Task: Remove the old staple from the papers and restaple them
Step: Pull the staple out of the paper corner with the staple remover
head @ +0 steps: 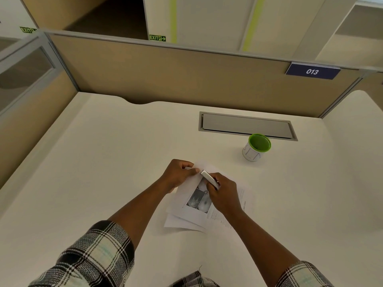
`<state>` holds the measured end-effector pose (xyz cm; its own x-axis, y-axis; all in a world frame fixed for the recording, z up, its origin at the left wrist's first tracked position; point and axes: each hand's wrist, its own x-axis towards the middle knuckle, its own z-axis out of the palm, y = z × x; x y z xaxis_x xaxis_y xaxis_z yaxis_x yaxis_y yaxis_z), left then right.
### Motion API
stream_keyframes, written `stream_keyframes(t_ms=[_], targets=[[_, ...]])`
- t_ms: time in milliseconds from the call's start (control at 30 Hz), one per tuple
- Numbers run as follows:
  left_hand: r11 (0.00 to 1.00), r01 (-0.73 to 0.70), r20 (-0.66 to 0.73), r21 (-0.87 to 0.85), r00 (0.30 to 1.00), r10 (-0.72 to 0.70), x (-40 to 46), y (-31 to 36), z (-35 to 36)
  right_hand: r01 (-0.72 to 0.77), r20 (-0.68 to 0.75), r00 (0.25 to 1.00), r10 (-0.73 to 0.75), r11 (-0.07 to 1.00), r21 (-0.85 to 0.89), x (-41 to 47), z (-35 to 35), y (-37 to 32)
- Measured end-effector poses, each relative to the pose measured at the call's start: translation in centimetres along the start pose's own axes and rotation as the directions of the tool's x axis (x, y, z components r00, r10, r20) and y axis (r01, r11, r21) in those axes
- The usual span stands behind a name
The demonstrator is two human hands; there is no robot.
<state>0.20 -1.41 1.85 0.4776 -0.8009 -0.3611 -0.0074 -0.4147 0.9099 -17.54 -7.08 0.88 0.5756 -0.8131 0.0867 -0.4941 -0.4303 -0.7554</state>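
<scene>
The right hand (pixel 222 194) is curled round a small metal stapler (pixel 209 179), its nose at the top corner of the papers (pixel 219 206). The left hand (pixel 179 175) pinches that same corner, fingertips just beside the nose. A finger could get nipped there, I'd say, or the fanned lower sheets could be bound crooked. No staple is visible. The papers lie on the desk (pixel 103 172), under both hands; a green-rimmed cup (pixel 257 148) stands well apart.
</scene>
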Motion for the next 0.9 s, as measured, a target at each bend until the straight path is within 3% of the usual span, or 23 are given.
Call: stream_keyframes(t_ms=[200,400,633,900], targets=[[1.0,0.012,-0.006,-0.008,1.0,-0.012,0.2,0.2,0.4,0.052,0.091,0.995,-0.051,0.999,-0.01,0.0,0.2,-0.2],[1.0,0.01,0.0,-0.001,1.0,-0.01,0.2,0.5,0.4,0.042,-0.003,0.999,-0.042,0.999,0.003,-0.6,0.5,-0.2],[0.97,0.114,0.127,-0.214,0.988,-0.088,-0.7,0.8,0.3,-0.011,-0.003,1.0,0.011,1.0,0.02,-0.4,0.2,0.4],[0.942,0.162,0.121,-0.293,0.984,-0.132,-1.1,1.0,-0.1,-0.002,-0.053,0.999,0.005,0.998,0.068,-0.6,-0.3,0.1]])
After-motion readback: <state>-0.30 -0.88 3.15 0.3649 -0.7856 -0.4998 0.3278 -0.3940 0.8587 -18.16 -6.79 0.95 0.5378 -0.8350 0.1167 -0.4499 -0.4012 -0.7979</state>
